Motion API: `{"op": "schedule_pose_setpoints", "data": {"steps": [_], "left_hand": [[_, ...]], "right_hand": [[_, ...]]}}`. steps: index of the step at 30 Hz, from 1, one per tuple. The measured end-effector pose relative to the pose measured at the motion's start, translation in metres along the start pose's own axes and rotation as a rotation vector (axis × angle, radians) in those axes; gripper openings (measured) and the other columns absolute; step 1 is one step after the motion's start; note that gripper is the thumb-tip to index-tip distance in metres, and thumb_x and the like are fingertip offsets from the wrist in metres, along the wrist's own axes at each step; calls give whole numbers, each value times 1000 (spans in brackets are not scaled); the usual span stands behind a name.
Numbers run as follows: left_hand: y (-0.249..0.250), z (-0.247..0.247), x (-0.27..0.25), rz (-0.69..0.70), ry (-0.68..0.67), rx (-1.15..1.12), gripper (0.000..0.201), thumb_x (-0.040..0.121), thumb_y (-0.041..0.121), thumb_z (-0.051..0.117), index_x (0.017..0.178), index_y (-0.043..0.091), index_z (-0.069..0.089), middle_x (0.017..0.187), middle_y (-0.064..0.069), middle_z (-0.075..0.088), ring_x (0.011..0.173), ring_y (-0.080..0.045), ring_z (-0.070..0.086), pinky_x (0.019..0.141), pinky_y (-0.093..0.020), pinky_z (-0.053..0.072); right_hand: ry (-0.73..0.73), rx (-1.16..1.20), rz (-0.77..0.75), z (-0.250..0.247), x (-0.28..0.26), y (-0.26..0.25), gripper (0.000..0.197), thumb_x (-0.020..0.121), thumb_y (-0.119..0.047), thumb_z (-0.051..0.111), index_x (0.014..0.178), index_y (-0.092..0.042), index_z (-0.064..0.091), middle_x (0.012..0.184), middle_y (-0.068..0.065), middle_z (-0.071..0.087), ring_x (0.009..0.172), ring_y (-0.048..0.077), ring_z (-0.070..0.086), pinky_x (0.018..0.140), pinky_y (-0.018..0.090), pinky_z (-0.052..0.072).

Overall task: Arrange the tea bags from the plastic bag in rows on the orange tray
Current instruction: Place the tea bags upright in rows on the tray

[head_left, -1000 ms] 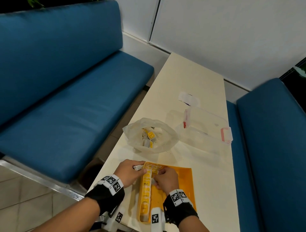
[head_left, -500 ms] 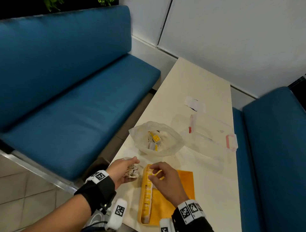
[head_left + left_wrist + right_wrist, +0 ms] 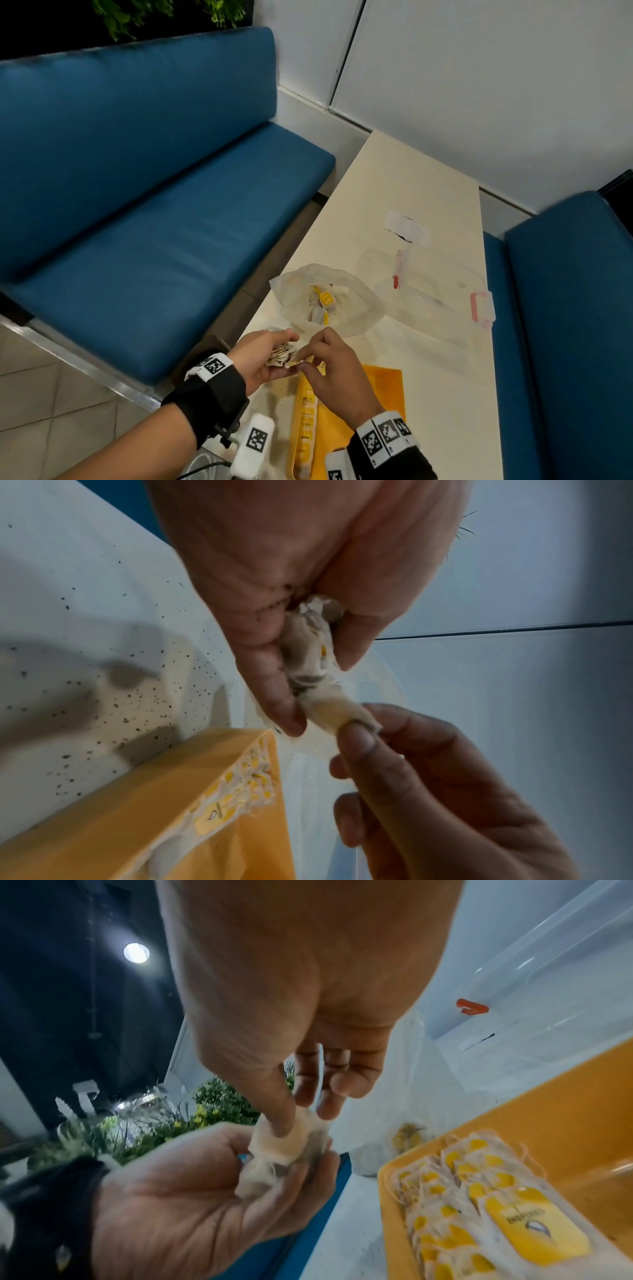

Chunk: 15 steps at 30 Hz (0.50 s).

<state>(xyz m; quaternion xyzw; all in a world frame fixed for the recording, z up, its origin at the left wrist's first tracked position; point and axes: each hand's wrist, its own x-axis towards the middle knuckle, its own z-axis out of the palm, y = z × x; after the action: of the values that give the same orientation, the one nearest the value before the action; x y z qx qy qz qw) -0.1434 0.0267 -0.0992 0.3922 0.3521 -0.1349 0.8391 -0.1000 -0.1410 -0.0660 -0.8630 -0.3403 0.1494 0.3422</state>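
At the near left corner of a cream table (image 3: pixel 404 192), a person's left hand (image 3: pixel 260 356) cups a small clump of tea bags (image 3: pixel 279 353), fingers curled round it, while the right hand (image 3: pixel 337 373) pinches one tea bag (image 3: pixel 337 714) at the end of that clump between thumb and fingertips; the other right fingers hang loosely curled. Both hands meet just above the far left corner of the orange tray (image 3: pixel 383 387), which lies at the table's near edge. A single row of tea bags with yellow tags (image 3: pixel 479 1185) runs along the tray's left rim, overlapping one another. Beyond the tray, toward the table's left edge, the clear plastic bag (image 3: pixel 356 308) sits open with more yellow-tagged tea bags inside. A clear container with pink clips (image 3: pixel 445 291) stands beside the bag, nearer the right edge, and a white slip of paper (image 3: pixel 406 228) lies farther along. Dark specks dot the tabletop beside the tray. Blue benches (image 3: pixel 154 222) flank the table.
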Motion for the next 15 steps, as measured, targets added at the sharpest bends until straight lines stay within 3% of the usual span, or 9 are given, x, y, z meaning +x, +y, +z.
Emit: {"op": "schedule_pose_setpoints", "data": {"steps": [3,6,10,15], "left_hand": [[4,-2,0,0,22,46,23,99,18,61,113,3,70,113,-24,67,90,-33,74,67,-38,63],[6,-5,-1,23,29,75,19,100,16,58,113,9,71,104,-18,65,74,-24,72,61,-33,60],[8,-6,-6,64,-40,180,23,102,12,54,111,17,74,99,-13,65,74,-21,67,58,-30,54],[13,1,-10,104,-167,342,23,100,16,58,109,26,77,94,-6,67,75,-18,62,57,-27,46]], "right_hand": [[90,166,73,-12,2,-2,10,81,-13,76,84,-21,72,89,-10,58,79,9,61,69,12,45],[137,419,188,-26,3,-1,10,80,-4,77,78,-10,70,79,4,68,73,13,62,67,20,49],[89,598,353,-35,3,9,12,81,2,76,83,4,64,64,10,63,56,18,60,50,20,43],[51,600,399,-40,7,15,8,83,1,73,88,-2,68,66,10,63,58,21,61,47,26,39]]}}
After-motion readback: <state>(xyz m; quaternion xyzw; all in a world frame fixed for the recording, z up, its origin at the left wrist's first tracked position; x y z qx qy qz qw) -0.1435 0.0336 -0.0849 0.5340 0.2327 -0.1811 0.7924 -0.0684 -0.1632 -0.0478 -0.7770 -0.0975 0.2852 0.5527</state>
